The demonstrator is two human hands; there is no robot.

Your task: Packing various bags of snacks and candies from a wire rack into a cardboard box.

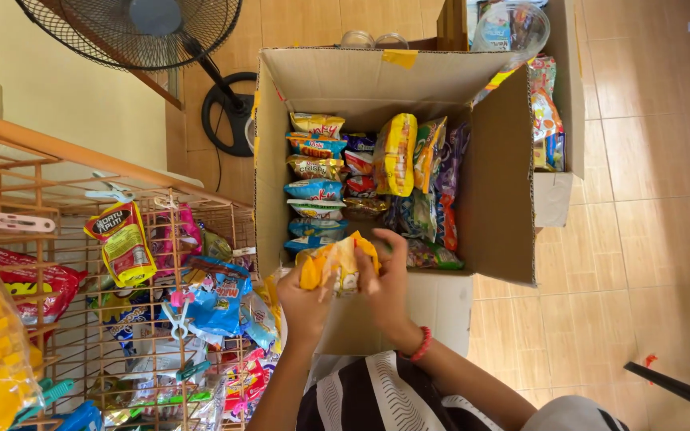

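Yellow crinkly plastic snack packet (335, 267) sits pinched between both hands just above the near edge of the open brown cardboard box (505, 183) of snack bags. Left hand (303, 297) grips its lower left corner, right hand (383, 281) its right side, wrists bent inward, probably for handling.

Tan tiled floor (648, 239) — bearing an open cardboard box (505, 183) and a fan's round base (229, 112).
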